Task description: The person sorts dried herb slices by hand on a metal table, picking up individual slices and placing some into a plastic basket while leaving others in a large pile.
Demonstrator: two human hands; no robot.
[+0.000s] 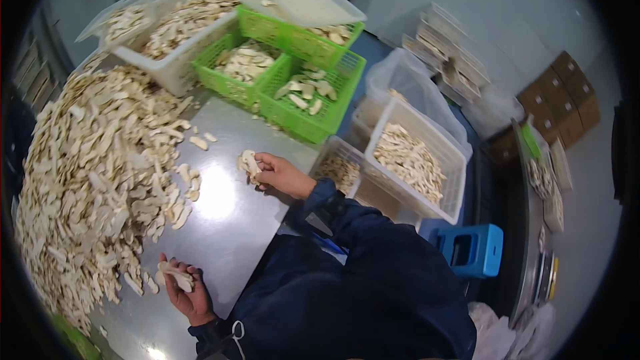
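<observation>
My left hand [187, 293] is closed around pale dried mushroom slices [179, 276] low over the steel table [220, 260], beside the big heap of slices [87, 180] that covers the table's left side. My right hand [275, 175] grips another slice [248, 163] between thumb and fingers, farther forward over the table's shiny right part. A few loose slices lie at the heap's edge. Just beyond my right hand are two green crates [313, 120] holding slices, with a third green crate [280, 27] raised behind them under a translucent lid.
A white crate of slices [173, 60] stands at the back left. White bins [450, 190] with slices sit right of my arm, above a blue plastic stool [487, 247]. Stacked trays [447, 53], cardboard boxes [560, 93] and a side counter [533, 267] line the right wall.
</observation>
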